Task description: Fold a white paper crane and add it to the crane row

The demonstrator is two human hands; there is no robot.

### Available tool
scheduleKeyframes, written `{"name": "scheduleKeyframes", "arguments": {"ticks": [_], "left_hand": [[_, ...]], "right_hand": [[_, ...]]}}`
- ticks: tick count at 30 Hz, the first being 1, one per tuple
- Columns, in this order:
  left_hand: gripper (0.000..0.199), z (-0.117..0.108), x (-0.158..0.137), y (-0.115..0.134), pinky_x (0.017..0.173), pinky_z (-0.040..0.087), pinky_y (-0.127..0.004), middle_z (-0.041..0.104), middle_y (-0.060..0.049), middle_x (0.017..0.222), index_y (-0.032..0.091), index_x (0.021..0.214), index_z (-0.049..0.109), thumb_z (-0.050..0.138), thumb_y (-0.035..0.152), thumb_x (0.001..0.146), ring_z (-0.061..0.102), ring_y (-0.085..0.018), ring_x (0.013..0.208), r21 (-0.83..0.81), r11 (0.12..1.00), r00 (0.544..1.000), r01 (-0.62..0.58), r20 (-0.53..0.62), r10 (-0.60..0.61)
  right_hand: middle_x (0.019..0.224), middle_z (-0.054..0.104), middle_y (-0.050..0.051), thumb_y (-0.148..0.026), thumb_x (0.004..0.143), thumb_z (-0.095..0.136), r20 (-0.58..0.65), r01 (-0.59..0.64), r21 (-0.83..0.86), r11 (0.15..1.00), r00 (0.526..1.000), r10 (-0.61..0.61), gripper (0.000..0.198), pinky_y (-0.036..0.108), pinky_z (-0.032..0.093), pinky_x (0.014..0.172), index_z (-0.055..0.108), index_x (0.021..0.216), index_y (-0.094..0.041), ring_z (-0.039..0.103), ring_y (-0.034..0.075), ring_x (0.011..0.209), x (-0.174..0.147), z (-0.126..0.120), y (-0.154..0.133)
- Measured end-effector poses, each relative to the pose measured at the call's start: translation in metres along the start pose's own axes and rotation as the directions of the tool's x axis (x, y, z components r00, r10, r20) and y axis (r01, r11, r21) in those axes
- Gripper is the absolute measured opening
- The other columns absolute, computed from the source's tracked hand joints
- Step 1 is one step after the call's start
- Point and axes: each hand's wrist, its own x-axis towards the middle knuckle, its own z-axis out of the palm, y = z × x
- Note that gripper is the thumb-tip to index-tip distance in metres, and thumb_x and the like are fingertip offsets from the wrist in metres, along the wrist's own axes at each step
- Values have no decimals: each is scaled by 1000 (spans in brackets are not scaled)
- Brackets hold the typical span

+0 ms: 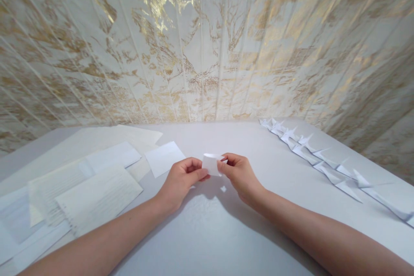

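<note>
Between my two hands, raised a little over the table, is a small white piece of paper (pixel 211 164) bent over on itself, with a loop showing along its top edge. My left hand (pixel 186 177) pinches its lower left side between thumb and fingers. On the right side, my right hand (pixel 238 173) grips the paper with thumb and forefinger. A flat white paper sheet (pixel 164 158) lies just beyond my left hand. Beneath the hands, a tiny white scrap (pixel 223 189) rests on the table.
Overlapping sheets, some with writing (pixel 100 200), spread across the left of the white table (pixel 207 241). Folded paper cranes (pixel 300 148) stand in rows along the right side. Behind the table hangs a white and gold patterned curtain (pixel 200 51).
</note>
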Motion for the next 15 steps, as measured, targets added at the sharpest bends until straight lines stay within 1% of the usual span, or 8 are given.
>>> {"name": "scheduleKeyframes", "arguments": {"ticks": [4,6,8,9,10,12,14,15], "left_hand": [[18,0,1,-2,59,47,-24,61,1,58,14,63,56,65,30,65,61,-12,57,-60,995,997,76,-4,-76],[15,-1,1,-2,61,47,-25,62,0,62,15,68,56,65,27,65,61,-13,61,38,999,1000,6,27,-7],[17,-2,-1,-2,66,48,-27,64,-1,71,16,77,57,65,20,63,60,-14,68,216,962,986,-169,34,165],[21,-4,-2,-1,69,48,-29,64,-2,77,17,82,57,65,18,62,60,-15,72,319,907,959,-276,35,280],[24,-5,-3,-1,71,48,-30,64,-3,82,18,85,57,65,16,63,59,-16,76,416,824,915,-384,50,401],[20,-7,-5,0,76,48,-32,64,-5,89,19,86,58,62,15,66,59,-17,83,556,616,789,-559,128,601],[12,-9,-5,0,77,48,-31,65,-6,87,19,82,60,59,15,70,60,-18,84,608,452,686,-653,221,693],[10,-10,-5,1,75,49,-30,66,-5,84,19,81,60,59,15,71,60,-17,81,622,408,661,-668,245,709]], "right_hand": [[36,37,-9,-21,53,64,-14,-159,74,984,987,161,16,19,12,37,50,48,-16,25,3,35,7,-3,5],[36,36,-9,-19,52,63,-5,-228,128,965,973,231,16,19,10,37,48,47,-16,25,3,35,9,-4,6],[37,36,-8,-17,52,62,18,-283,189,940,958,285,17,19,9,37,46,48,-16,25,3,35,9,-5,5],[37,36,-8,-17,52,62,19,-298,216,930,953,302,17,19,9,37,46,48,-16,25,3,36,8,-4,4],[38,36,-8,-16,53,63,17,-310,240,920,949,316,17,19,9,37,46,49,-16,26,3,37,7,-3,3],[39,37,-7,-15,53,63,6,-320,276,906,944,331,16,19,10,37,48,50,-15,27,3,37,4,-1,1],[40,38,-7,-15,54,64,10,-328,298,896,940,340,15,19,12,38,49,52,-14,28,4,38,0,3,0],[41,39,-6,-15,55,64,16,-331,307,893,939,342,15,19,13,38,50,53,-14,29,4,38,-1,4,-1]]}}
